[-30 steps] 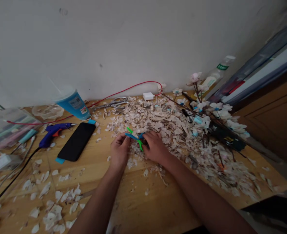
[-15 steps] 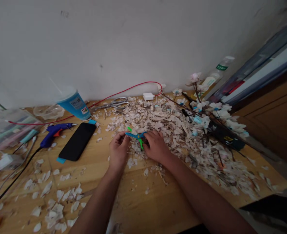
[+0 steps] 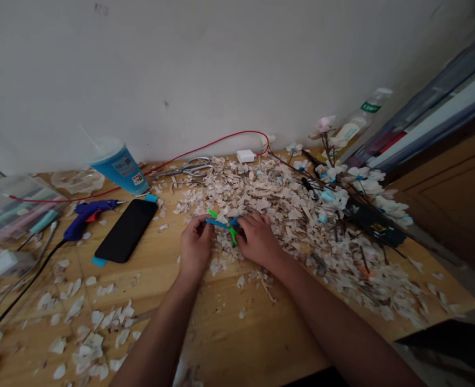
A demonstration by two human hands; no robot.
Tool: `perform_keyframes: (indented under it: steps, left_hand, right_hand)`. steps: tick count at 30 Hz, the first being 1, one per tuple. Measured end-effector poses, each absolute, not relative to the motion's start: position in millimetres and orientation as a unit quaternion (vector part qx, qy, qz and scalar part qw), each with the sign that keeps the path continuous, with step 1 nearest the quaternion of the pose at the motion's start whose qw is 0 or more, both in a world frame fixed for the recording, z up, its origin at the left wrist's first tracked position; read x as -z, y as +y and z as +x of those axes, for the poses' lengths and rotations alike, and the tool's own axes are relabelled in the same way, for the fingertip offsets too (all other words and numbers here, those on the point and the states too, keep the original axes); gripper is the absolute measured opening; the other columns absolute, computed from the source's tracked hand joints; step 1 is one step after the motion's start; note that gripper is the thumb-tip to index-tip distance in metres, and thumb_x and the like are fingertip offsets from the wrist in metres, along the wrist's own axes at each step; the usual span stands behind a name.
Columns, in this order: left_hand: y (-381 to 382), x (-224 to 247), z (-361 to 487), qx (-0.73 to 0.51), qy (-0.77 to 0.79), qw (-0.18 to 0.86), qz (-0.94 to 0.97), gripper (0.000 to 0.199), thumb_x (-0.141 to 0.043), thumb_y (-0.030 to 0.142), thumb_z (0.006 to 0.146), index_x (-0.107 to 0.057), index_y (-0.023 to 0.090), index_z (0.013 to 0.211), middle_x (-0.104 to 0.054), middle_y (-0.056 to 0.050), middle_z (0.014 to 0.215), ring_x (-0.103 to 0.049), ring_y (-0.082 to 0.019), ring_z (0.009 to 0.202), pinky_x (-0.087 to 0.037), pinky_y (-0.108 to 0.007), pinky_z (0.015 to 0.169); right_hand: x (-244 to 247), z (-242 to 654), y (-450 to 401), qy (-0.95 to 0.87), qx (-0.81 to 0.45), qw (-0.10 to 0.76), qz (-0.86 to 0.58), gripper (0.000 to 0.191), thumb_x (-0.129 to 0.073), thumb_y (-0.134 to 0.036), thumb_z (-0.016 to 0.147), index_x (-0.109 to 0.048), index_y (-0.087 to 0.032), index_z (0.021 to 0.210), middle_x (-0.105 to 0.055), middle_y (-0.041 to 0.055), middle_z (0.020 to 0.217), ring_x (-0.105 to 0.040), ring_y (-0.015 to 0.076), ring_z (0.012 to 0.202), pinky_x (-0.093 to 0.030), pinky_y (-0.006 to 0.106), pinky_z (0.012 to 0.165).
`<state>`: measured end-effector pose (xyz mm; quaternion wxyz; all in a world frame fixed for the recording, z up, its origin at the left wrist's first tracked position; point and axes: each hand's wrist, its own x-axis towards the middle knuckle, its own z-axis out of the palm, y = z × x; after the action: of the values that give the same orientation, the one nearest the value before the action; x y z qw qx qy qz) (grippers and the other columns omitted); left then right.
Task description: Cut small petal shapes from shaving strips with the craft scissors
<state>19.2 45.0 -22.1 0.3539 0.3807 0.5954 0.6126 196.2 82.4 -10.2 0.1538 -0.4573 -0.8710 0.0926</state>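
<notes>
A small pair of scissors (image 3: pixel 228 225) in blue and green spans the gap between my hands, its halves spread in an X. My left hand (image 3: pixel 196 244) is closed in a pinch on the end of a blue part. On the other side, my right hand (image 3: pixel 260 242) has its fingers curled round the opposite end, hiding part of it. Just beneath and behind lies a wide heap of pale petals and scraps (image 3: pixel 257 191).
Left of my hands lie a black phone (image 3: pixel 127 231), a blue glue gun (image 3: pixel 87 215) and a blue cup (image 3: pixel 122 169). Metal scissors (image 3: pixel 192 167) rest near the wall. Flowered branches (image 3: pixel 334 183) and a bottle (image 3: pixel 358 123) stand at right; loose petals (image 3: pixel 87 352) lie front left.
The view has shifted slightly. Both hands stay on the scissors, whose green and blue parts look a little further apart now.
</notes>
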Motion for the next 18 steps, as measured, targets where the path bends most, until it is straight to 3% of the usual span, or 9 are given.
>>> perform_keyframes:
  steps: [8,18]
  left_hand:
    - [44.7,21.9,19.4,-0.609,0.593,0.318,0.420,0.011,-0.069,0.025,0.083,-0.075,0.021,0.092,-0.071,-0.004,0.087,-0.063,-0.019,0.083,-0.047,-0.028,0.080]
    - [45.7,20.9,18.0,-0.600,0.586,0.345,0.421,0.016,-0.070,0.031,0.083,-0.074,0.020,0.094,-0.070,-0.003,0.082,-0.062,-0.017,0.076,-0.047,-0.026,0.073]
  right_hand:
    - [8.9,194.2,80.4,-0.870,-0.085,0.155,-0.461,0.010,-0.061,-0.025,0.085,-0.059,-0.019,0.092,-0.068,0.0100,0.101,-0.053,0.0294,0.104,-0.032,0.043,0.088]
    - [4.6,197.0,79.7,-0.870,-0.074,0.153,-0.463,0.009,-0.059,-0.024,0.086,-0.060,-0.019,0.093,-0.069,0.0104,0.101,-0.053,0.0302,0.105,-0.032,0.043,0.086]
